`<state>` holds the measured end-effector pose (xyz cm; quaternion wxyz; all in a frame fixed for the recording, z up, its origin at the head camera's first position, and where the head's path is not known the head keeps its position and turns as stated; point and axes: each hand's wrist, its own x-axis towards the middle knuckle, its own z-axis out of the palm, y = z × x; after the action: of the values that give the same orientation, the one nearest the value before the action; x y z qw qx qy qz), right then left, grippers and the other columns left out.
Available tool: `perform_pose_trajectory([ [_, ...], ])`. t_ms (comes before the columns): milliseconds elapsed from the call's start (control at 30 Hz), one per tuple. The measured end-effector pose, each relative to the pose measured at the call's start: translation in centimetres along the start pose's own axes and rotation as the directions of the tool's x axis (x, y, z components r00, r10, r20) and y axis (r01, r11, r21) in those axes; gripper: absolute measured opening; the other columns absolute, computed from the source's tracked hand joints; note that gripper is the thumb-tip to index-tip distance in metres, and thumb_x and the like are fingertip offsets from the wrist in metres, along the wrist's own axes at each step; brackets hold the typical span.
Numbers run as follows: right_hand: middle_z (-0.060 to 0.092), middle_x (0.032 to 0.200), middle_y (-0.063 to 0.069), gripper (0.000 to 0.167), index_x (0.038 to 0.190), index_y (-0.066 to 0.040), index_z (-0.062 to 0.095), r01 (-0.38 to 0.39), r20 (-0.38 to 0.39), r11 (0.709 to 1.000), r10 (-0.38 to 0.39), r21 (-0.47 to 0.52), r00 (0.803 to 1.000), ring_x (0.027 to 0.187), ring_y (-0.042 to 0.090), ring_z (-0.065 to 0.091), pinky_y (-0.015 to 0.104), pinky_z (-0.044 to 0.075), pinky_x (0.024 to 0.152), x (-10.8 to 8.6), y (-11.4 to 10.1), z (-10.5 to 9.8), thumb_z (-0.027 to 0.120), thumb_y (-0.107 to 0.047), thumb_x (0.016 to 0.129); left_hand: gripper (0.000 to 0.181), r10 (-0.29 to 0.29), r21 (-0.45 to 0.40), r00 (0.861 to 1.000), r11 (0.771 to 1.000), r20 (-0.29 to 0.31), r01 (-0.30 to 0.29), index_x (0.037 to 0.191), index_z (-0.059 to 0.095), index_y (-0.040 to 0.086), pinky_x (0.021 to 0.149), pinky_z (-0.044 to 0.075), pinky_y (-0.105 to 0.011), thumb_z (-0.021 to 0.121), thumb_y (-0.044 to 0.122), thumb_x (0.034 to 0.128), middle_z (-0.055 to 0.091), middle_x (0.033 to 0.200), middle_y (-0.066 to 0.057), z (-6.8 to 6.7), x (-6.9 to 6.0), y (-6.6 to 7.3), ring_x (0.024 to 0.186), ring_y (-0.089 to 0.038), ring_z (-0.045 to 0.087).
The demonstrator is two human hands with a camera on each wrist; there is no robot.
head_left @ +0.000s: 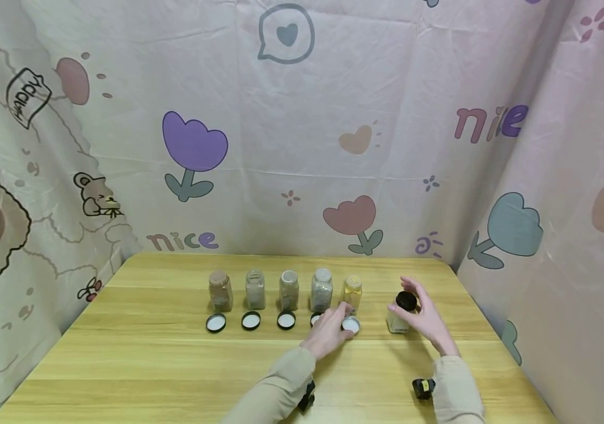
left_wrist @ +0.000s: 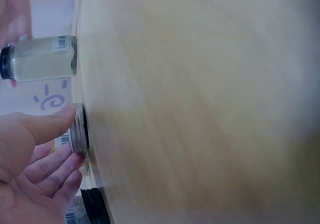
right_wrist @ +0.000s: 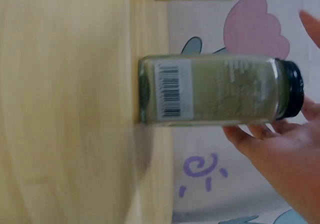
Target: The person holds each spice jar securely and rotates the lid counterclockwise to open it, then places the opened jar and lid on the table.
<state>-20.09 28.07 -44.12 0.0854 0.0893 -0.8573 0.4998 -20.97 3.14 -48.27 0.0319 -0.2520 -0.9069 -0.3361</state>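
Near the front of the yellow-filled spice jar (head_left: 352, 292), my left hand (head_left: 328, 331) pinches a silver-rimmed lid (head_left: 351, 325) between thumb and fingers. The left wrist view shows this lid (left_wrist: 79, 129) standing edge-on at the tabletop. To the right, my right hand (head_left: 426, 318) is spread around the top of a pale greenish spice jar (head_left: 397, 324) with a black lid (head_left: 407, 300). This jar (right_wrist: 215, 89) stands upright on the table. In the right wrist view one fingertip (right_wrist: 311, 26) is apart from the black lid, while other fingers pass behind the jar.
Left of the yellow jar, several uncapped jars stand in a row, among them a brown one (head_left: 221, 292) and a grey one (head_left: 321, 291). Black-rimmed lids (head_left: 215, 322) lie before them. A patterned curtain (head_left: 281, 129) hangs behind the wooden table (head_left: 138, 353).
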Motion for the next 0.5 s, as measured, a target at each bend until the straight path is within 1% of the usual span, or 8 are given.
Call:
perform_pose_trajectory([
  [100,0.034,0.154,0.026,0.086,0.153,-0.003,0.029,-0.029,0.065,1.0,0.029,-0.001,0.997,0.143,0.045,0.033,0.074,0.023,0.118,-0.2,0.6,-0.3,0.08,-0.016,0.085,0.048,-0.006,-0.054,1.0,0.999,-0.004,0.005,0.13,0.055,0.004,0.099,0.059,-0.041,0.077,0.011,0.0878,0.066,0.133,-0.015,-0.4,-0.3,-0.1,0.12,-0.03,0.065],
  [167,0.034,0.153,0.028,0.086,0.152,-0.002,0.028,-0.045,0.107,0.999,0.045,0.0,0.993,0.143,0.048,0.032,0.076,0.021,0.117,-0.3,0.9,-0.5,0.08,-0.012,0.084,0.049,-0.008,-0.101,1.0,0.995,-0.015,0.006,0.131,0.055,0.003,0.102,0.057,-0.043,0.077,0.011,0.0878,0.066,0.133,-0.017,-0.8,-0.6,-0.2,0.121,-0.032,0.064],
  [233,0.037,0.151,0.029,0.083,0.15,-0.001,0.029,-0.059,0.134,0.998,0.059,-0.002,0.989,0.141,0.05,0.034,0.076,0.024,0.116,-0.3,1.1,-0.7,0.079,-0.009,0.084,0.049,-0.015,-0.15,1.0,0.989,-0.027,0.011,0.131,0.055,0.003,0.104,0.056,-0.045,0.076,0.01,0.0878,0.066,0.132,-0.017,-1.3,-0.9,-0.3,0.123,-0.033,0.063],
  [333,0.042,0.147,0.029,0.076,0.148,0.002,0.033,-0.06,0.155,0.998,0.062,-0.018,0.986,0.139,0.049,0.037,0.072,0.031,0.116,-0.4,1.3,-0.8,0.076,-0.006,0.085,0.049,-0.021,-0.188,0.999,0.982,-0.045,0.012,0.13,0.055,0.002,0.106,0.054,-0.047,0.076,0.011,0.0879,0.065,0.131,-0.018,-2.0,-1.3,-0.6,0.123,-0.032,0.062],
  [400,0.046,0.144,0.028,0.072,0.145,0.004,0.036,-0.057,0.152,0.998,0.06,-0.025,0.987,0.137,0.047,0.04,0.068,0.035,0.115,-0.4,1.5,-0.9,0.076,-0.004,0.085,0.049,-0.027,-0.214,0.998,0.977,-0.061,0.013,0.131,0.054,0.001,0.107,0.054,-0.047,0.076,0.012,0.0879,0.065,0.13,-0.017,-2.4,-1.6,-0.8,0.122,-0.032,0.062],
  [500,0.048,0.14,0.03,0.068,0.142,0.008,0.039,-0.044,0.157,0.999,0.046,-0.017,0.987,0.136,0.047,0.04,0.069,0.032,0.117,-0.4,1.6,-0.9,0.075,0.001,0.084,0.051,-0.028,-0.247,0.995,0.969,-0.1,0.003,0.131,0.054,0.001,0.106,0.054,-0.048,0.078,0.013,0.0871,0.066,0.129,-0.017,-3.1,-2.1,-0.9,0.12,-0.031,0.063],
])
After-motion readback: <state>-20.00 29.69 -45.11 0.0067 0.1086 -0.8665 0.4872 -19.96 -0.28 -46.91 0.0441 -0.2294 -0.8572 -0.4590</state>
